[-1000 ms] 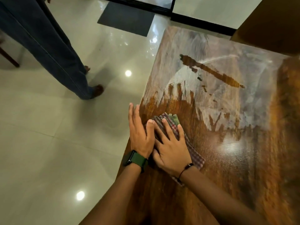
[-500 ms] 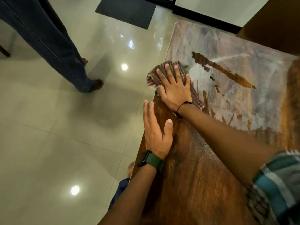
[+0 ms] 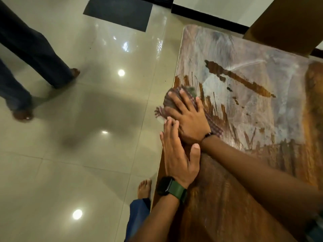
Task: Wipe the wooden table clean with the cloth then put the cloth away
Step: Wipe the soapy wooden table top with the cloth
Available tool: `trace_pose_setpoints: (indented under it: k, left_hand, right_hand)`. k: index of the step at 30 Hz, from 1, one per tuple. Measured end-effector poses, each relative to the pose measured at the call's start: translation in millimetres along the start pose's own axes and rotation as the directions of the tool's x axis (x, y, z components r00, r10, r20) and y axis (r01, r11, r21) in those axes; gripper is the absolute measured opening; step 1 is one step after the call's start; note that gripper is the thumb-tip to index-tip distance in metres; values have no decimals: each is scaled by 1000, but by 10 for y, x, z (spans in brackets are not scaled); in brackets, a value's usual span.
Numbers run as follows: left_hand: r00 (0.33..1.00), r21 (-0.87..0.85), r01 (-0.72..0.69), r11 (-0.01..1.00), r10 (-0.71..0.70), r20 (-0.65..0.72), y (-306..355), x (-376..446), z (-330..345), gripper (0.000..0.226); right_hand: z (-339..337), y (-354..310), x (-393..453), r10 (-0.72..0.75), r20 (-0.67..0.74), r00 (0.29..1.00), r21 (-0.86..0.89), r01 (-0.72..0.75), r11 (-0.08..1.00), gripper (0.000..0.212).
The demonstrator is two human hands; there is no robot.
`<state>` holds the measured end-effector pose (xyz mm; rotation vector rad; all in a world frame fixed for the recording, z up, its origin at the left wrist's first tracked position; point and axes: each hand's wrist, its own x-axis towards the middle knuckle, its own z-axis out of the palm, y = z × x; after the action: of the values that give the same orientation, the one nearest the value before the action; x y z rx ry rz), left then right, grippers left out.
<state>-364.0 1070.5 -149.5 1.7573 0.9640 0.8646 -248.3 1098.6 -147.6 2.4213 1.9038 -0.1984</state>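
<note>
here the fingers [image 3: 181, 99] of the right hand [image 3: 190, 119] lie straight and spread, pressing the checked cloth [image 3: 176, 95] flat at the left edge of the wooden bench [image 3: 262, 119], one corner of it hanging past the edge. the left hand [image 3: 178, 158] rests flat just beside it, fingers released, a green-strapped watch [image 3: 167, 186] on the wrist. pale smears cover the far bench top. another person's legs [image 3: 35, 55] stand on the tiled floor [image 3: 87, 154].

Cloth [image 3: 181, 100] at table [image 3: 244, 198] left edge, under right hand [image 3: 190, 119]; left hand [image 3: 178, 159] nearer.
</note>
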Motion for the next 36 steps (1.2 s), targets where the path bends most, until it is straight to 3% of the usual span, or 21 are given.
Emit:
trace_pose_setpoints:
  k: [5, 10, 13, 16, 19, 21, 24, 27, 31, 36]
  left_hand:
    - [999, -14, 30, 999, -30, -37, -7, -1, 34, 67]
    - [997, -11, 72, 997, -72, -40, 53, 89, 15, 69]
    - [994, 5, 98, 995, -98, -42, 58, 335, 61, 77]
    - [992, 86, 114, 990, -109, -59, 71, 698, 159, 83]
    - [996, 124, 73, 990, -67, -52, 50, 847, 238, 76]
    - [1000, 150, 6, 989, -2, -30, 4, 821, 271, 76]
    - [999, 153, -22, 988, 26, -24, -24, 770, 303, 79]
    - [999, 141, -28, 990, 32, -26, -37, 742, 303, 71]
    - [1000, 183, -15, 983, 13, 12, -18, 761, 294, 66]
    - [998, 281, 39, 959, -52, 38, 44, 905, 319, 90]
  right_hand:
    - [-217, 488, 932, 194, 5, 981, 66, -194, 979, 55]
    - [-206, 379, 880, 243, -8, 970, 117, -241, 964, 52]
    - [-55, 172, 394, 155, 21, 988, 13, -155, 988, 62]
    - [167, 31, -67, 24, -113, 993, -77, -32, 996, 63]
    - [201, 150, 3, -27, -145, 989, -66, 18, 998, 63]
    - [133, 240, 187, -51, -80, 996, -96, 43, 994, 66]
    - [-28, 440, 560, 29, 6, 1000, -37, -29, 999, 63]
    - [-183, 750, 1079, 137, -56, 989, 62, -133, 989, 57]
    - [-302, 1145, 1624, 202, -34, 979, 118, -197, 973, 46]
    - [-272, 967, 1397, 251, -13, 968, 135, -247, 960, 52]
